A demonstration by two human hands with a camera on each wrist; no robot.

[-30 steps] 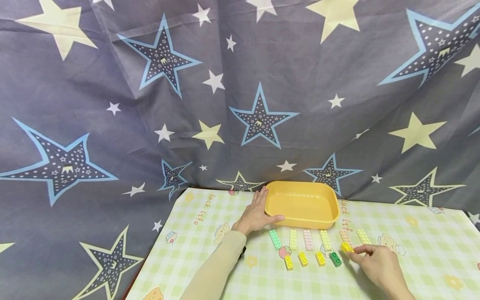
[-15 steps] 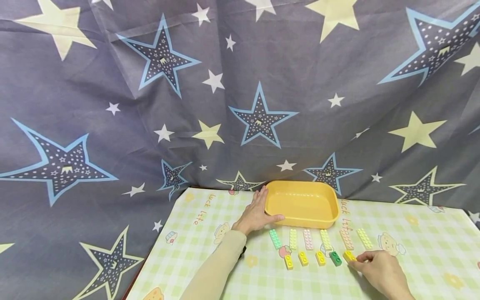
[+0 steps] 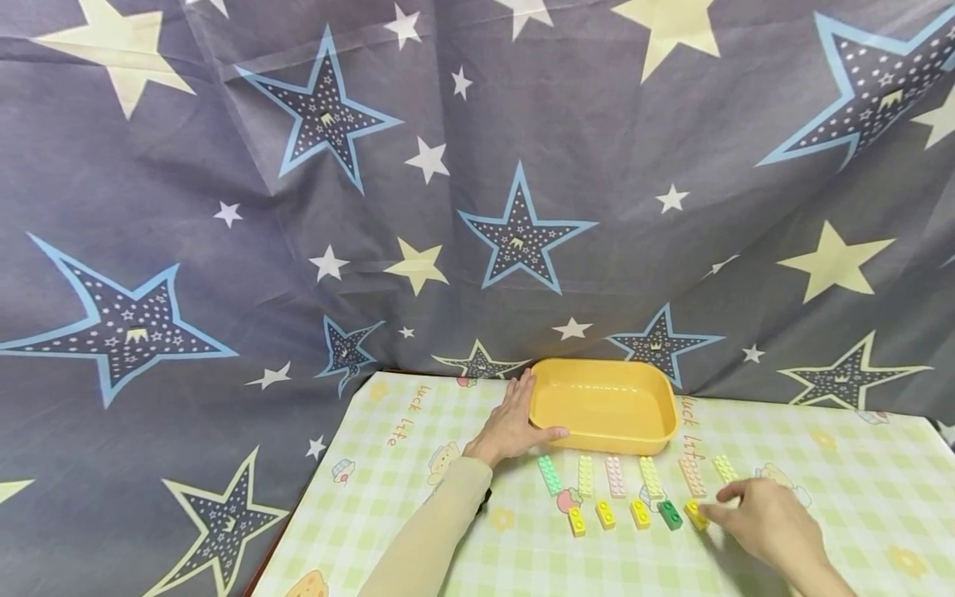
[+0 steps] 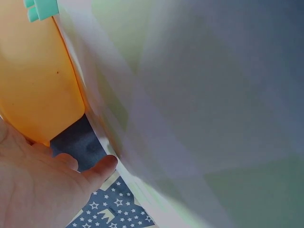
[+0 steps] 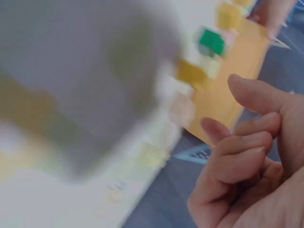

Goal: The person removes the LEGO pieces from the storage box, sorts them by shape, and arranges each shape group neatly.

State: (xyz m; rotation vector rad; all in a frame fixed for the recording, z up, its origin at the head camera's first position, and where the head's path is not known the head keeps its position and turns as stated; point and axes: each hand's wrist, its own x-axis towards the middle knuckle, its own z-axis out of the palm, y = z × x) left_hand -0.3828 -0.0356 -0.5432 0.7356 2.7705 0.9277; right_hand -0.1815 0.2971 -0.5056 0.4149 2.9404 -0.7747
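My left hand (image 3: pixel 513 427) rests against the left end of the yellow plastic tray (image 3: pixel 666 444), fingers straight along its side and thumb at the front rim. In the left wrist view the fingers touch the tray (image 4: pixel 38 71) without curling round it. My right hand (image 3: pixel 772 522) is just right of a small yellow building block (image 3: pixel 696 516), the rightmost in the front row. In the right wrist view its thumb and forefinger stand apart with nothing between them, and the yellow block (image 5: pixel 191 73) lies beyond them. Left of that block is a dark green block (image 3: pixel 670 515).
Three more small yellow blocks (image 3: pixel 606 515) continue the front row leftward. Behind them lies a row of longer studded blocks: teal (image 3: pixel 550 475), pale yellow (image 3: pixel 585 476), pink (image 3: pixel 615 477), and peach (image 3: pixel 691 478) among them. A checked cloth (image 3: pixel 358 514) covers the table; a star-print curtain (image 3: pixel 418 332) hangs behind.
My right hand brought the yellow block down beside the green one, let it go, and has drawn slightly right and away. The left hand stays at the tray.
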